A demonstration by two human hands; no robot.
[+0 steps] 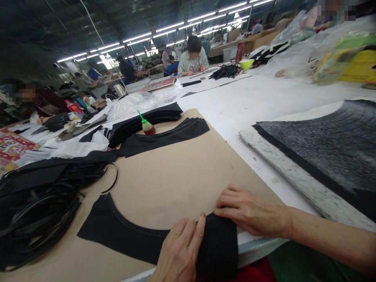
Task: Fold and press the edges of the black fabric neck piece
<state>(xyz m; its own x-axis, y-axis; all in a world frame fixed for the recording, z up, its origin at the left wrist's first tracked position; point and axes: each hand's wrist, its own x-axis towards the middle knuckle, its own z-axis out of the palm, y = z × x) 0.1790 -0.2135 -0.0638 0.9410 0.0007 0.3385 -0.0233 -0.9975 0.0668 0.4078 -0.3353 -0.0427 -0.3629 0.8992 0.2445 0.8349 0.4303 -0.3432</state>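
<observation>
A curved black fabric piece [129, 236] lies along the front edge of the table, its inner edge showing a narrow folded or stitched band. My left hand [182, 246] rests on it with the fingers stretched out flat, pressing near the inner edge. At the piece's right end, my right hand [246, 209] has curled fingers pinched on the upper edge. The fingertips of the two hands are a short way apart. Beneath the piece is a brown cardboard sheet [176, 184]. Part of the piece is covered by my left hand.
Black strips [35, 211] lie heaped at left. Behind are stacked curved black pieces [147, 117] and a green-tipped glue bottle [147, 124]. To the right, dark grey fabric [323, 145] lies over a speckled white pad [282, 176]. A person [192, 58] sits across the table.
</observation>
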